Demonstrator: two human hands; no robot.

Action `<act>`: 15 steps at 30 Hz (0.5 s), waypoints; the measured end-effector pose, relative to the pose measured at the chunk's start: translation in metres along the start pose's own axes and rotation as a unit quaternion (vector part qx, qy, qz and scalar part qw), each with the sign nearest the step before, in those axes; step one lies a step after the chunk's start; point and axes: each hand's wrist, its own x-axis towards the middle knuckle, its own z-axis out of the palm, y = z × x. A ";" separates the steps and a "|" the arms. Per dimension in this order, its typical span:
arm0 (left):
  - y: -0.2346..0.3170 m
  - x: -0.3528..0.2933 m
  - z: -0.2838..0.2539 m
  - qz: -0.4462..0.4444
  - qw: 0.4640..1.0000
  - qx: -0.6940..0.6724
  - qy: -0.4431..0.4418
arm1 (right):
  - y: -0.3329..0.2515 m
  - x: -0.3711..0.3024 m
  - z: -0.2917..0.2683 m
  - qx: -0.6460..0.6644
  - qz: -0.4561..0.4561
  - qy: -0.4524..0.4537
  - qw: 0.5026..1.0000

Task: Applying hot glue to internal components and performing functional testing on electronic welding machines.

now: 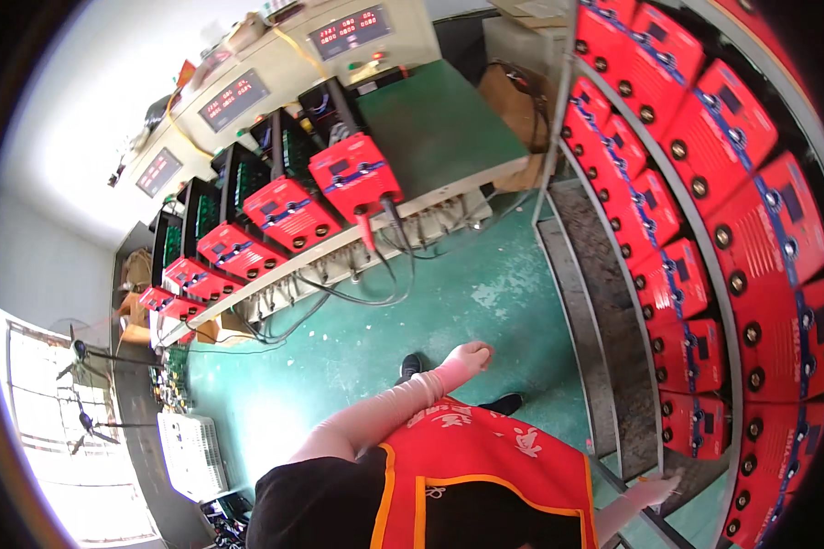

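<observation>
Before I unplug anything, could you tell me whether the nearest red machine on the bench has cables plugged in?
Plugged in: two cables hang from the nearest red machine's front.

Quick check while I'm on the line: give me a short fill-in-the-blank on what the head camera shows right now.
1. The floor is painted ____.
2. The left hand holds ____.
3. The units on the bench have ____ front panels.
4. The right hand is next to the ____ of red units.

Missing words: green; nothing; red; rack
</observation>
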 end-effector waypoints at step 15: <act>0.002 -0.089 -0.305 0.198 0.915 -0.281 0.212 | -0.462 -0.432 0.183 0.301 -0.326 -0.555 0.704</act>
